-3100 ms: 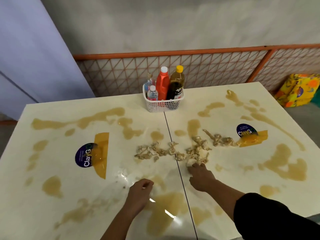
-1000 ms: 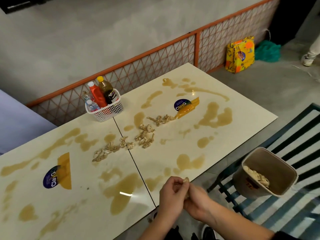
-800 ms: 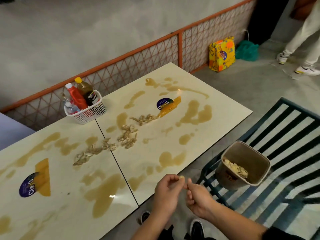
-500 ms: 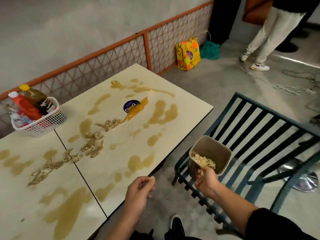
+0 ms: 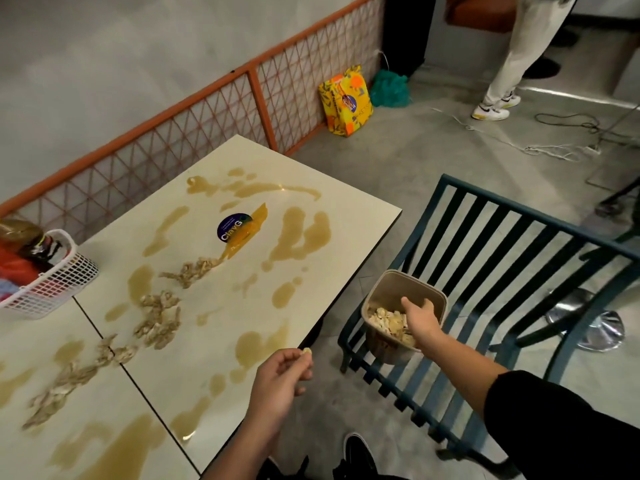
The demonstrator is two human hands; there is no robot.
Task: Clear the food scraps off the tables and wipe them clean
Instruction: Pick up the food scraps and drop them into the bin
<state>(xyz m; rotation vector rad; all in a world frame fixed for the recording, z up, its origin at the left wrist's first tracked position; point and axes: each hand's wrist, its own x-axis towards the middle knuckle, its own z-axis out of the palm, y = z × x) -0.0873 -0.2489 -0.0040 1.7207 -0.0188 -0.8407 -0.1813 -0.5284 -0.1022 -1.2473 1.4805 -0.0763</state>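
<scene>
The right hand [image 5: 420, 318] hangs over the bin [image 5: 437, 292], fingers loose and holding nothing visible, apparently to drop food in. The left hand [image 5: 277, 382] pinches one scrap [image 5: 306, 351] beside the tabletop [image 5: 346, 216] edge, where scraps [image 5: 156, 320] trail among spills [image 5: 304, 233]. The basket [image 5: 52, 282] is cut off at the left.

— What's the one at the bench [image 5: 360, 216] wearing?
— Black sleeve [image 5: 554, 420] on the right arm, stopping mid-forearm. The left forearm's bare.
— Feet?
— Black shoe [image 5: 358, 452], white-edged sole, just off the bench's near corner.
</scene>
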